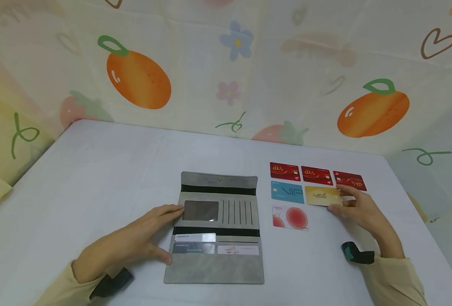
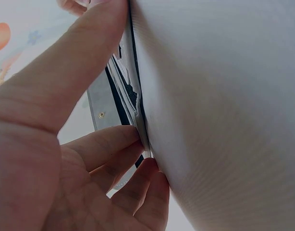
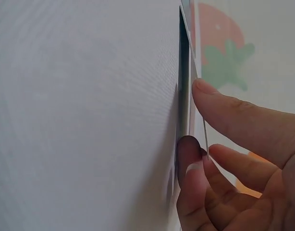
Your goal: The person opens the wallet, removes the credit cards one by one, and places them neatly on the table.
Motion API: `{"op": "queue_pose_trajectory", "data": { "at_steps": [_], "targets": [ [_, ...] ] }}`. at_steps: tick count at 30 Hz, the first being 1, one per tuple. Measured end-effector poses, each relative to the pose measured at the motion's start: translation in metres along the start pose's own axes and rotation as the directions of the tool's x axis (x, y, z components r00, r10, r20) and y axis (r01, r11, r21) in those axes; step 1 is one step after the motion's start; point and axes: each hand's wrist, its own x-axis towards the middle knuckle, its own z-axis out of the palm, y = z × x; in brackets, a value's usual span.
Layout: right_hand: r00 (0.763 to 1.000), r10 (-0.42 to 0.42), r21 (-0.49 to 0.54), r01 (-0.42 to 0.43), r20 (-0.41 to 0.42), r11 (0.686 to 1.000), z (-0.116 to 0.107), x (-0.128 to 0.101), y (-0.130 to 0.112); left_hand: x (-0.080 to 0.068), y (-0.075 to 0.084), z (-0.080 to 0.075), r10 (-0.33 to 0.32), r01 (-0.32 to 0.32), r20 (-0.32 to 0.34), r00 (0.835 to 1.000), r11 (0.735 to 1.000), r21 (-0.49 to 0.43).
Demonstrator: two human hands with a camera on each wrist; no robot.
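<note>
A grey wallet [image 1: 214,268] lies unfolded on the table, with a clear window, a row of slits and several cards in its lower pockets. My left hand [image 1: 136,240] rests along its left edge, thumb low and fingers higher; in the left wrist view the fingertips [image 2: 128,135] touch that edge. My right hand [image 1: 363,212] pinches the right end of a gold card [image 1: 321,196]. Seen from the right wrist, the card [image 3: 199,91] is edge-on and tilted off the table, between thumb and fingers.
Right of the wallet lie three red VIP cards [image 1: 284,171] in a row, a blue VIP card [image 1: 287,192] and a white card with pink circles [image 1: 290,217]. A patterned cloth [image 1: 195,76] hangs behind the white table [image 1: 126,165].
</note>
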Motion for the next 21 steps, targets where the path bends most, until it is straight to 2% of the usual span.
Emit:
{"op": "queue_pose_trajectory", "data": {
  "at_steps": [13, 21],
  "targets": [
    [1.0, -0.002, 0.016, 0.002, -0.014, 1.0, -0.0007, -0.0023, -0.0005, 0.002, 0.0012, 0.0013, -0.028, 0.028, 0.002, 1.0, 1.0, 0.002],
    [0.999, -0.045, -0.032, 0.045, 0.008, 0.998, -0.0005, -0.0031, -0.001, 0.0021, 0.0004, 0.0019, -0.016, 0.017, -0.002, 1.0, 1.0, 0.008]
  ]
}}
